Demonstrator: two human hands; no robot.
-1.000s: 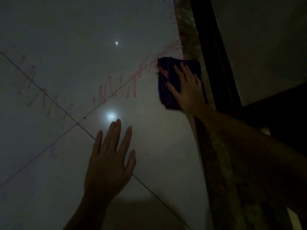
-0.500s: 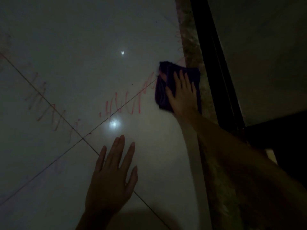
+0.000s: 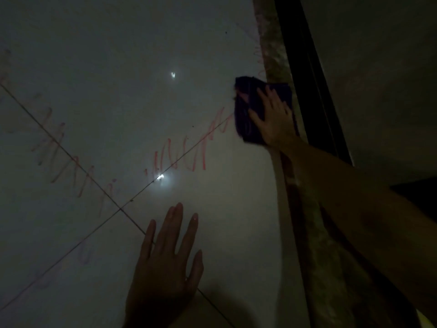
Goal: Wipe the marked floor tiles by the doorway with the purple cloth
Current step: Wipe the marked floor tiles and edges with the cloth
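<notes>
Both hands flat: R hand (image 3: 274, 119) on purple cloth (image 3: 248, 124), L hand (image 3: 165, 263) on tile.

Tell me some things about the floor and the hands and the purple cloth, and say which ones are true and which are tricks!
1. The right hand is pressing the purple cloth flat on the floor. True.
2. The cloth is in the middle of the tiles, far from the doorway. False: it lies right beside the speckled threshold strip at the doorway.
3. Red scribbles still run along a tile line to the left of the cloth. True.
4. The left hand is holding a second cloth. False: it is empty, spread flat on the tile.
5. The scribbles are blue. False: they are red.
</notes>
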